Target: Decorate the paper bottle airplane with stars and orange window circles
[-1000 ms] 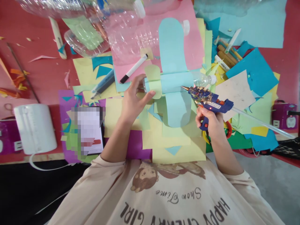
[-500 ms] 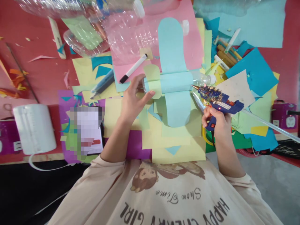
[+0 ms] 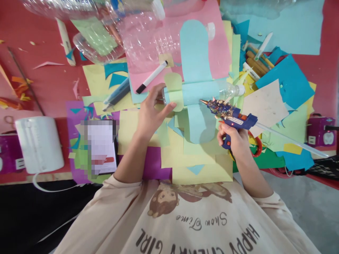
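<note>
A clear plastic bottle (image 3: 227, 89) lies on its side, wrapped in light blue paper (image 3: 197, 92). One rounded light blue paper wing (image 3: 195, 49) stretches away from it and another (image 3: 202, 123) reaches toward me. Near the bottle's base sits a pale green paper strip (image 3: 174, 92). My left hand (image 3: 155, 113) grips the base end, thumb at the strip and fingers behind. In my right hand (image 3: 233, 139) is a blue hot glue gun (image 3: 235, 118), its tip at the near edge of the wrapped bottle, by the near wing. A clear glue stick (image 3: 293, 139) sticks out of its back.
Beyond the bottle lie a black-and-white marker (image 3: 152, 77) and more clear bottles (image 3: 150, 38) on pink paper. Scissors with a red handle (image 3: 258, 146) lie right of my right hand. A phone (image 3: 102, 148) and a white box-shaped device (image 3: 39, 144) are at left.
My right hand has moved the glue gun left and slightly down, so its tip went from the bottle's neck side to the middle of the wrap. My left hand stays in place.
</note>
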